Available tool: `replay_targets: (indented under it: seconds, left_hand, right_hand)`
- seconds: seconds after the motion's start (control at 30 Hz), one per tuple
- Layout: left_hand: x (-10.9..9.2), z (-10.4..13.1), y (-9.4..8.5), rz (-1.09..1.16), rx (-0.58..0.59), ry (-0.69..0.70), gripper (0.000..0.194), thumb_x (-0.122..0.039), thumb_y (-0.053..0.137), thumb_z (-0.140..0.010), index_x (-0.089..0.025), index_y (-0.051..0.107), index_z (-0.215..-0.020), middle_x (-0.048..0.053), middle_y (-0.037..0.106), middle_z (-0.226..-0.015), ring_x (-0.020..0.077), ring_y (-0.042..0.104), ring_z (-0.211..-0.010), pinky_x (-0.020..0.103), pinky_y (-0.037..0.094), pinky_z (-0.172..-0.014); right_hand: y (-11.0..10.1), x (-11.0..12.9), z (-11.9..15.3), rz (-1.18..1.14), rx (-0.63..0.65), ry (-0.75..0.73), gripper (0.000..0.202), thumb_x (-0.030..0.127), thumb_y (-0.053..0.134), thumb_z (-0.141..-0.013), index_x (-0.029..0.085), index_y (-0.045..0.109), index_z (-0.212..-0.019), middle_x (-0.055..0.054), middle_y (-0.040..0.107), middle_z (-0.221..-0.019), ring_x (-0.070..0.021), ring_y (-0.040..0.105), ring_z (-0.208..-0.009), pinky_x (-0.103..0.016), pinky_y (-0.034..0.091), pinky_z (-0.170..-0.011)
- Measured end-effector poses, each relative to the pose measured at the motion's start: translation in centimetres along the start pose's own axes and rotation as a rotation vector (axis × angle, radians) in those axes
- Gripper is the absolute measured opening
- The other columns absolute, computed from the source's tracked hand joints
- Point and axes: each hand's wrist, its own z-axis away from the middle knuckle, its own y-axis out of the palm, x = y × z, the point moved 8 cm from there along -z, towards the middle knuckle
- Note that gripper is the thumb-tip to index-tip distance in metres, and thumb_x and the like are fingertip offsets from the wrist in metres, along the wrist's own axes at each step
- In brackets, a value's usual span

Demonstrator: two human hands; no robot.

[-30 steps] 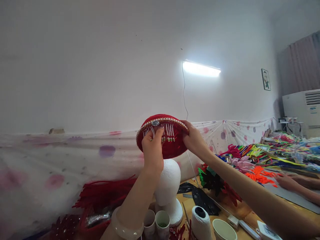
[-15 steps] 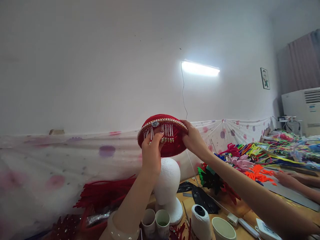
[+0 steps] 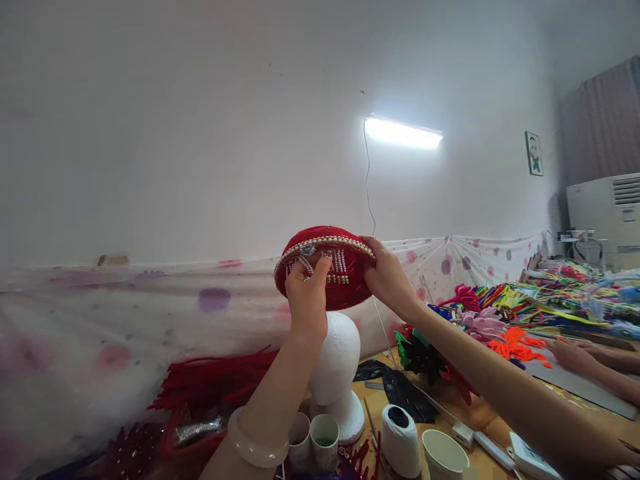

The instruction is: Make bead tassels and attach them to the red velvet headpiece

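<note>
A round red hat [image 3: 345, 293] is held up above a white foam mannequin head [image 3: 340, 353]. Rows of pearl-like beads edge its rim, with a silvery jewel ornament [image 3: 307, 249] and short beaded tassels [image 3: 339, 267] hanging in front. My right hand [image 3: 387, 273] is closed on the hat's right edge, thumb in front. At the front left, my left hand [image 3: 307, 293] is closed with its thumb raised over the tassels, pinching at the bead strings; its fingertips are partly hidden. A pale bangle [image 3: 257, 447] circles my left wrist.
Below stand paper cups [image 3: 325, 443], one with green beads, a white thread cone [image 3: 401, 443] and a cream cup [image 3: 445, 457]. Red stems [image 3: 210, 380] lie left. At right, another person's hand [image 3: 575, 363] is near orange fuzzy pieces [image 3: 520, 347] and colourful stems.
My left hand has turned slightly, and its thumb has moved up over the bead tassels near the ornament. My right hand keeps its hold on the hat's edge.
</note>
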Motion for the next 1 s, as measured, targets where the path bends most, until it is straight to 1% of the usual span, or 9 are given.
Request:
replay_targets:
  seconds: [0.17, 0.3, 0.43, 0.53, 0.6, 0.67, 0.87, 0.93, 1.0]
  left_hand:
    - [1.0, 0.5, -0.1, 0.066, -0.104, -0.003, 0.013, -0.031, 0.074, -0.066, -0.02, 0.069, -0.073, -0.002, 0.067, -0.074, 0.0158, 0.062, -0.076, 0.03, 0.048, -0.074]
    - [0.9, 1.2, -0.4, 0.092, -0.217, -0.022, 0.007, -0.024, 0.072, -0.068, -0.02, 0.068, -0.072, -0.003, 0.066, -0.071, 0.0149, 0.062, -0.076, 0.029, 0.048, -0.075]
    - [1.0, 1.8, -0.2, 0.144, -0.251, -0.172, 0.004, -0.017, 0.067, -0.07, -0.019, 0.063, -0.068, -0.004, 0.063, -0.069, 0.0142, 0.064, -0.069, 0.028, 0.049, -0.068]
    - [1.4, 2.0, -0.3, 0.168, -0.255, -0.271, 0.006, -0.015, 0.065, -0.07, -0.018, 0.06, -0.067, -0.003, 0.062, -0.067, 0.0132, 0.063, -0.064, 0.027, 0.047, -0.062]
    - [1.6, 2.0, -0.5, 0.164, -0.25, -0.29, 0.007, -0.014, 0.066, -0.068, -0.018, 0.06, -0.066, -0.003, 0.061, -0.066, 0.0118, 0.06, -0.062, 0.025, 0.045, -0.06]
    - [1.7, 1.8, -0.7, 0.164, -0.225, -0.271, 0.008, -0.014, 0.068, -0.066, -0.018, 0.062, -0.067, -0.003, 0.061, -0.067, 0.0109, 0.057, -0.063, 0.024, 0.044, -0.06]
    - [1.3, 1.7, -0.2, 0.191, -0.034, -0.155, 0.013, -0.015, 0.075, -0.058, -0.018, 0.07, -0.069, -0.001, 0.069, -0.077, 0.0141, 0.062, -0.082, 0.026, 0.048, -0.081]
    - [1.3, 1.7, -0.1, 0.2, -0.005, -0.153, 0.014, -0.016, 0.077, -0.056, -0.018, 0.071, -0.069, -0.001, 0.069, -0.077, 0.015, 0.062, -0.082, 0.028, 0.048, -0.08]
    - [1.3, 1.7, -0.1, 0.213, -0.015, -0.164, 0.013, -0.02, 0.077, -0.057, -0.019, 0.07, -0.068, -0.002, 0.067, -0.075, 0.0149, 0.061, -0.077, 0.029, 0.048, -0.076]
  right_hand:
    - [0.1, 0.6, 0.1, 0.032, -0.006, -0.032, 0.063, 0.001, 0.043, -0.065, 0.016, 0.062, -0.123, -0.013, 0.076, -0.114, -0.0289, 0.071, -0.102, -0.044, 0.058, -0.086]
    - [0.2, 0.7, 0.0, 0.078, -0.009, -0.059, 0.062, 0.001, 0.043, -0.067, 0.016, 0.061, -0.125, -0.015, 0.075, -0.115, -0.03, 0.071, -0.104, -0.045, 0.058, -0.088]
    - [0.0, 0.7, -0.1, 0.148, -0.014, -0.085, 0.067, -0.001, 0.044, -0.066, 0.014, 0.058, -0.129, -0.018, 0.07, -0.124, -0.0341, 0.067, -0.113, -0.05, 0.056, -0.091]
    - [-0.1, 0.7, 0.0, 0.197, -0.018, -0.09, 0.07, -0.002, 0.044, -0.067, 0.012, 0.054, -0.134, -0.022, 0.063, -0.135, -0.0375, 0.064, -0.116, -0.054, 0.056, -0.089]
    - [-0.1, 0.6, 0.1, 0.217, -0.016, -0.097, 0.071, -0.003, 0.045, -0.066, 0.012, 0.052, -0.135, -0.022, 0.06, -0.139, -0.0382, 0.064, -0.117, -0.055, 0.057, -0.087]
    - [-0.1, 0.6, 0.1, 0.227, -0.013, -0.104, 0.071, -0.003, 0.044, -0.066, 0.012, 0.052, -0.136, -0.022, 0.059, -0.139, -0.0379, 0.063, -0.117, -0.054, 0.057, -0.087]
    - [-0.2, 0.5, 0.2, 0.235, -0.018, -0.111, 0.071, -0.003, 0.044, -0.067, 0.012, 0.051, -0.135, -0.021, 0.061, -0.136, -0.0355, 0.063, -0.118, -0.051, 0.057, -0.089]
    - [-0.2, 0.5, 0.2, 0.236, -0.015, -0.113, 0.07, -0.003, 0.045, -0.067, 0.012, 0.051, -0.135, -0.022, 0.061, -0.136, -0.0362, 0.063, -0.118, -0.052, 0.057, -0.089]
    - [-0.3, 0.4, 0.2, 0.237, -0.016, -0.111, 0.07, -0.003, 0.045, -0.067, 0.011, 0.051, -0.135, -0.022, 0.061, -0.136, -0.0372, 0.063, -0.117, -0.053, 0.057, -0.088]
